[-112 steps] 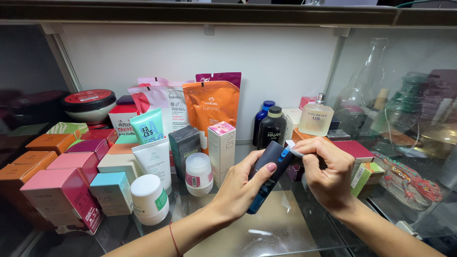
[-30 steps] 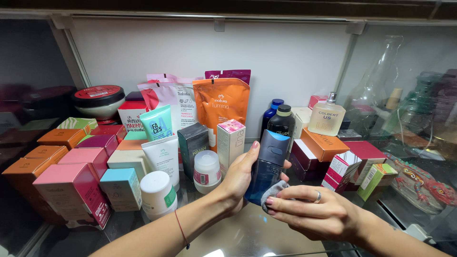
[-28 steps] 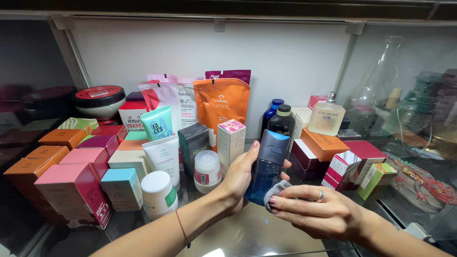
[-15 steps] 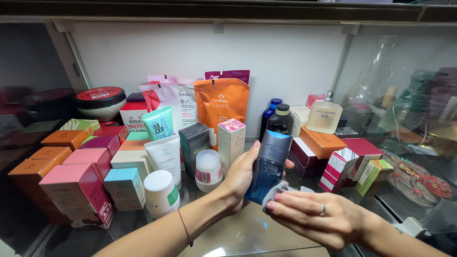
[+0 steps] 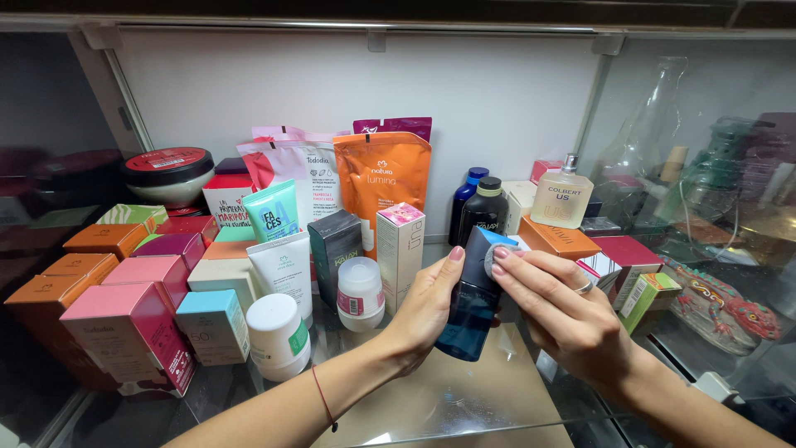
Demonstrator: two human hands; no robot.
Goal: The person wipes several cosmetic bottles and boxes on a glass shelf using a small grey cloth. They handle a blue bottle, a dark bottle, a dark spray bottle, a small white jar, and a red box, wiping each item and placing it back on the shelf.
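Surface: glass shelf (image 5: 464, 398) inside a display case, lit from above; lower centre of the frame is bare glass with a tan sheet seen beneath it.
Room: white back panel (image 5: 497, 91) across upper centre; glass side walls at left and right edges, reflections seen in both.
Left stock: pink, orange and teal boxes (image 5: 124, 307) stacked at lower left; round black tin with red lid (image 5: 168, 170) at upper left.
Centre stock: orange pouch (image 5: 382, 187) stood upright against the back panel; white tubes, a white roll-on (image 5: 361, 293) and a tall white-and-pink box (image 5: 400, 253) in front of it.
Right stock: clear perfume bottle (image 5: 561, 195) at upper right; tall empty glass bottle (image 5: 643, 137) behind it; red lizard figure (image 5: 721, 303) at right edge.
Blue bottle (image 5: 473, 294): held off the shelf, centre frame, tilted slightly, top toward the back panel.
Left hand (image 5: 427, 311): wrapped around the blue bottle's left side, thumb up along its edge, fingers hidden behind it.
Right hand (image 5: 572, 319): closed on a small grey round pad (image 5: 496, 253), pressed to the blue bottle's upper front.
Hands: close together, both on the blue bottle.
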